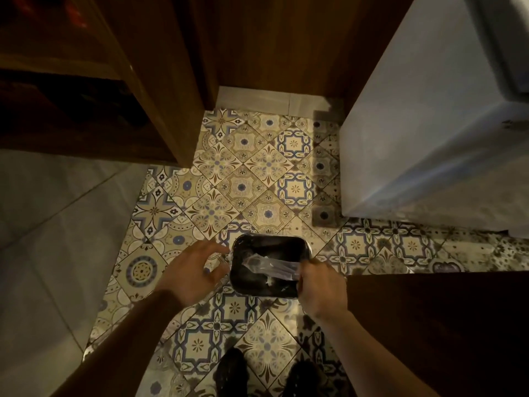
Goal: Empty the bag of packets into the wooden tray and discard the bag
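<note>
Now discarding: right hand (320, 290) pinching the empty bag (269, 266) over the bin (267, 243), left hand (189, 270) spread beside it. Next: let go, dropping it inside.

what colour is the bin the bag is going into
The bin is black with a shiny rim, seen in the head view.

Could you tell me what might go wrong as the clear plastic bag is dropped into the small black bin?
1. The crumpled clear plastic bag is light and stretched sideways over the small black rectangular bin; once the right hand releases it, it may catch on the rim or drift onto the patterned tile floor.
2. The open left hand hovers beside the bin and could nudge it.
</note>
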### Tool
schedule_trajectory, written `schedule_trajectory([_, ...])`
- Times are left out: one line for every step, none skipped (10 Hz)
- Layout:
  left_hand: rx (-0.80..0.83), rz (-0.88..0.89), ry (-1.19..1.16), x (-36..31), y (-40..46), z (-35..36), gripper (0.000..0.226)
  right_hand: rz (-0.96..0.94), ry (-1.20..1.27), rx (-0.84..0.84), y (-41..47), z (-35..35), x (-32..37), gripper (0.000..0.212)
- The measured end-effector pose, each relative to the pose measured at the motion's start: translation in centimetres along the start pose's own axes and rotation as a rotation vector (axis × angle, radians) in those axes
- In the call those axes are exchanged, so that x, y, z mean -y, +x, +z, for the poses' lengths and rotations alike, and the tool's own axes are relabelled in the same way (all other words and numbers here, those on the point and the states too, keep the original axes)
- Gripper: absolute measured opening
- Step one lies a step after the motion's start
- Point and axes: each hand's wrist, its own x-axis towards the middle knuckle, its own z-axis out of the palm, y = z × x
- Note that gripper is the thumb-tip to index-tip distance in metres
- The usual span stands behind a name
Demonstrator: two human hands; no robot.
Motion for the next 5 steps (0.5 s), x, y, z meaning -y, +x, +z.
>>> schedule_trajectory([0.013, -0.026, -0.014, 0.9, 0.3, 0.4, 0.032, 0.005, 0.052, -0.024, 0.9, 1.0, 0.9, 0.029])
schedule_trajectory([0.032, -0.027, -0.012, 1.2, 0.5, 0.2, 0.032, -0.021, 0.105, -0.014, 0.8, 1.2, 1.4, 0.043])
schedule_trajectory([0.024, -0.021, -0.010, 0.6, 0.3, -0.6, 0.036, -0.056, 0.131, 0.030, -0.2, 0.3, 1.1, 0.049])
schedule_trajectory([0.001, 0.001, 0.022, -1.8, -0.2, -3.1, 0.050, -0.104, 0.138, 0.066, -1.2, -3.0, 0.7, 0.060])
schedule_trajectory([-0.018, 0.036, 0.111, -5.3, -1.3, -6.1, 0.062, -0.133, 0.092, 0.041, -2.4, -7.4, 0.6, 0.064])
